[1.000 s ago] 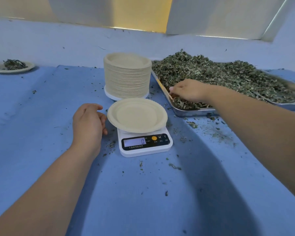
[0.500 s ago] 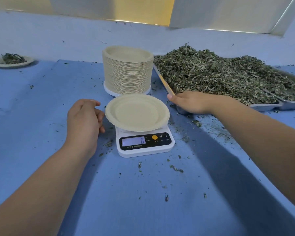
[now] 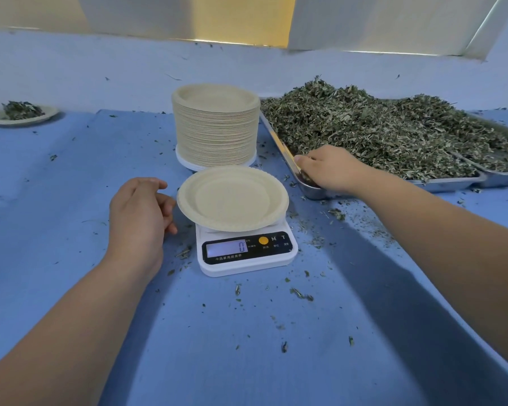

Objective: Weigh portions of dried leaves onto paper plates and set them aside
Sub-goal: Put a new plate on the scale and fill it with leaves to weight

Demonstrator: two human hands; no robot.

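Now | left hand (image 3: pixel 138 212) loose, empty, beside plate (image 3: pixel 232 197) rim | right hand (image 3: pixel 332 169) over tray (image 3: pixel 313 191) corner, grip unclear

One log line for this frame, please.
step: weighing, not yet filled | plate: empty on scale, display 0 | left hand: beside plate, holding nothing | right hand: in tray corner among leaves, grip unclear

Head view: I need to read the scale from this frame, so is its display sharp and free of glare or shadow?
Head view: the display is sharp, glare-free and reads 0; head view again: dark shadows fall on the blue cloth beside the scale, not across the display.
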